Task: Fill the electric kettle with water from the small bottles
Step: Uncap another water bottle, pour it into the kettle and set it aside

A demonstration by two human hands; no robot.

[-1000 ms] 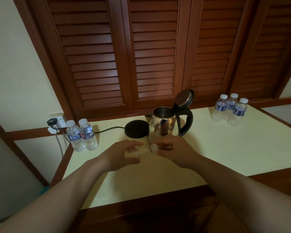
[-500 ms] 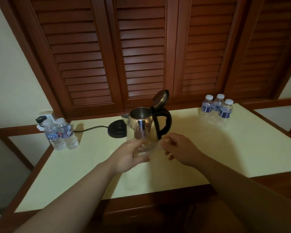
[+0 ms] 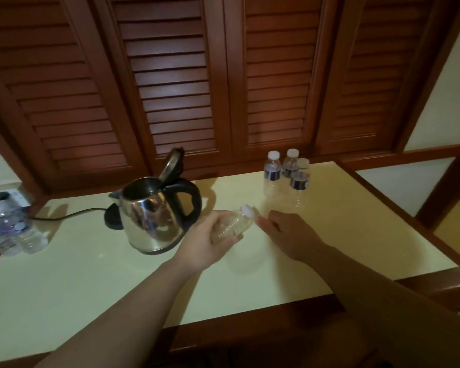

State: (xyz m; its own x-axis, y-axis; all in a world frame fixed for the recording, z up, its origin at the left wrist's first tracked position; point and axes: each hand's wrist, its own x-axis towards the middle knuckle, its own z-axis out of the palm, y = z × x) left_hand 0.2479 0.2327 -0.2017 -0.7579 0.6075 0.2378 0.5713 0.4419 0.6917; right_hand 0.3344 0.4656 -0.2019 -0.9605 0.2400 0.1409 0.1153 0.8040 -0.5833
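A steel electric kettle [image 3: 150,216] with a black handle stands on the pale table [image 3: 91,274], its lid tipped up and open. Just right of it, my left hand [image 3: 205,245] grips a small clear bottle [image 3: 234,224], tilted with its white cap toward the right. My right hand [image 3: 290,235] hovers beside the cap, fingers loosely curled and holding nothing I can see. Three small bottles [image 3: 287,171] with dark labels stand at the back right. Two more bottles [image 3: 8,232] stand blurred at the far left edge.
The kettle's black base [image 3: 112,217] sits behind the kettle, its cord [image 3: 64,215] running left to a wall socket [image 3: 8,195]. Brown louvred doors [image 3: 175,83] rise behind the table. A wooden rim [image 3: 422,208] borders the table's right side.
The view has swung right. My left hand carried the small bottle from in front of the kettle to its right side. My right hand came off the cap and now sits just beside it.
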